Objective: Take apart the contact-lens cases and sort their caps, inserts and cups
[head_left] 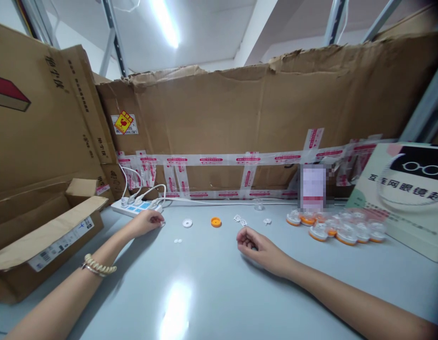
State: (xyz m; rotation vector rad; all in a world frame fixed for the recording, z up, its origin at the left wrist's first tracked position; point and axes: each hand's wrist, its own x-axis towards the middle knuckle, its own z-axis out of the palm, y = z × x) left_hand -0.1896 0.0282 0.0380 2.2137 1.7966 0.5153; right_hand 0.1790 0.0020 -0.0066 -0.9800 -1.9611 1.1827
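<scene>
My left hand [146,222] rests on the grey table beside a white power strip [134,207], fingers curled over something small I cannot make out. My right hand [256,248] lies on the table near the middle, fingers curled in with nothing visible in them. Between the hands lie a white disc [187,223], an orange disc [215,222] and two tiny white pieces [177,241]. A few small white parts [243,220] sit just beyond my right hand.
A cluster of several clear round units with orange bases [341,229] stands at the right. A printed box [403,193] sits far right, an open cardboard box [42,231] at left. A taped cardboard wall [257,127] closes the back.
</scene>
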